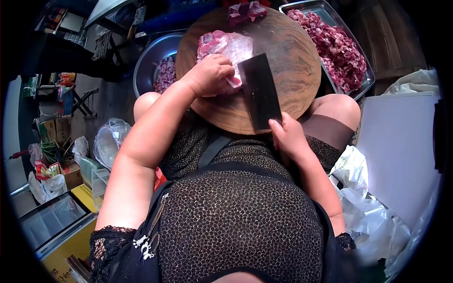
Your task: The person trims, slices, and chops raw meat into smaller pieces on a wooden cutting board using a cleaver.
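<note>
On the round wooden chopping block lies a pale pink slab of raw meat. My left hand is closed on the near edge of this slab, its fingers curled over a flap of it. A dark, broad-bladed cleaver is in my right hand, gripped at its handle near the block's front edge. The blade points away from me, just right of the meat; whether it touches the meat I cannot tell. Another piece of dark red meat sits at the block's far edge.
A metal tray heaped with chopped meat stands to the right of the block. To its left is a metal bowl with small meat pieces. Plastic bags lie at the right, beside a pale flat panel.
</note>
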Tool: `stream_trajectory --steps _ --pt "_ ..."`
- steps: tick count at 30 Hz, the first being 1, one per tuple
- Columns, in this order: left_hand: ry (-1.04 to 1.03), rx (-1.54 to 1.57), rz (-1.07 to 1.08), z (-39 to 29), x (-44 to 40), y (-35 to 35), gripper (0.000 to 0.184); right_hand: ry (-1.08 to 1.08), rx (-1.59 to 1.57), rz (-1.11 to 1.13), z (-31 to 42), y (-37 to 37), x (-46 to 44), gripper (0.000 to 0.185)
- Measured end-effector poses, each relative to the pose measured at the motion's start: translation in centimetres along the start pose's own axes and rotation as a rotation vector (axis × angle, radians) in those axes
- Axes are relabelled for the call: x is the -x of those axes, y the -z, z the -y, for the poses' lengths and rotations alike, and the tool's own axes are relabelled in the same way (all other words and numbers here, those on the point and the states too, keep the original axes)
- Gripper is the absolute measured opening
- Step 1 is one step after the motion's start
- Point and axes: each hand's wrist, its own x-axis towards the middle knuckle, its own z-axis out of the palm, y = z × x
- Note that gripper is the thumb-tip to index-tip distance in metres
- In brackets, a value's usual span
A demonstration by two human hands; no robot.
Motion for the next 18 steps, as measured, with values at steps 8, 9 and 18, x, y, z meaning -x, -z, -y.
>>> stream_trajectory --steps 8,9,18 --pt "0.001 -0.017 -0.173 2.3 -0.2 -0.5 0.01 0.655 0.339 -0.294 -0.9 -4.3 -9.1 0.023" --pt "-0.005 -0.022 -0.181 2.6 -0.4 -0.6 0.01 0.386 0.197 -0.187 0.9 -4.6 -9.4 0.024" --pt "0.167 -0.249 0.196 -1.6 -2.0 -0.3 0.035 0.073 0.167 -0.048 0.6 0.2 -5.7 0.025"
